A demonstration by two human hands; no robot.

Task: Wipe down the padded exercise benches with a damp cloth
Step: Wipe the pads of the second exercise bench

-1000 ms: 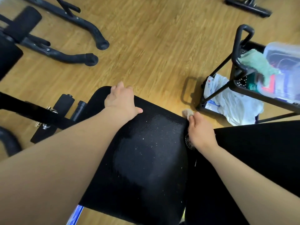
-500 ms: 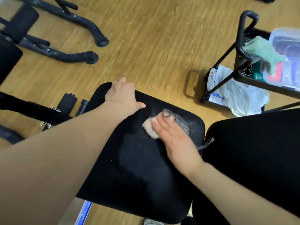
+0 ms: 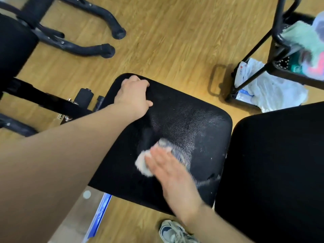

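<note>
A black padded bench seat fills the middle of the head view, its surface glistening wet in the centre. My left hand rests on the pad's far left corner, fingers curled over the edge. My right hand lies flat with straight fingers, pressing a pale damp cloth onto the near middle of the pad; the hand is motion-blurred. A second black pad sits directly to the right.
A black cart frame with a green cloth and white rags stands at the far right. Black equipment legs cross the wood floor at upper left. My shoe is below the bench.
My right hand with the cloth swept from the pad's right edge onto its top, then toward me across the middle. My left hand stayed on the far corner.
</note>
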